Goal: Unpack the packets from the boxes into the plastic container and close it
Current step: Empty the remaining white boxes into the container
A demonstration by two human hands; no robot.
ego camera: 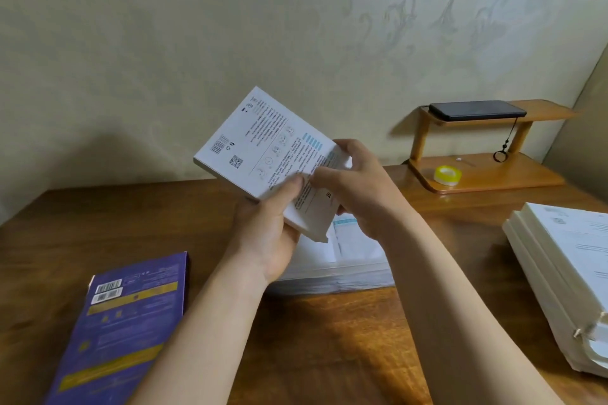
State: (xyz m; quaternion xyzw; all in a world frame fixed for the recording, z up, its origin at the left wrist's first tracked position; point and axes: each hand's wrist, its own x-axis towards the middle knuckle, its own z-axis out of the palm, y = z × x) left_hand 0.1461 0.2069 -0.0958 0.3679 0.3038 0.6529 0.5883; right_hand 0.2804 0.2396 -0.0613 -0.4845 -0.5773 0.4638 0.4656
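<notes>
A flat white box (263, 145) printed with text, a barcode and a QR code is held up in the air above the table. My left hand (273, 227) grips its lower end from underneath, thumb on the printed face. My right hand (358, 187) holds the box's right end, fingers curled over the edge near an open flap. Below my hands, a clear plastic container (335, 270) lies on the table with white packets inside. A purple and yellow box (121, 322) lies flat at the lower left.
The wooden table (329, 345) runs to the wall. Stacked white boxes (566, 273) sit at the right edge. A small wooden shelf (487, 174) at the back right carries a black phone (477, 110) and a yellow tape roll (446, 175).
</notes>
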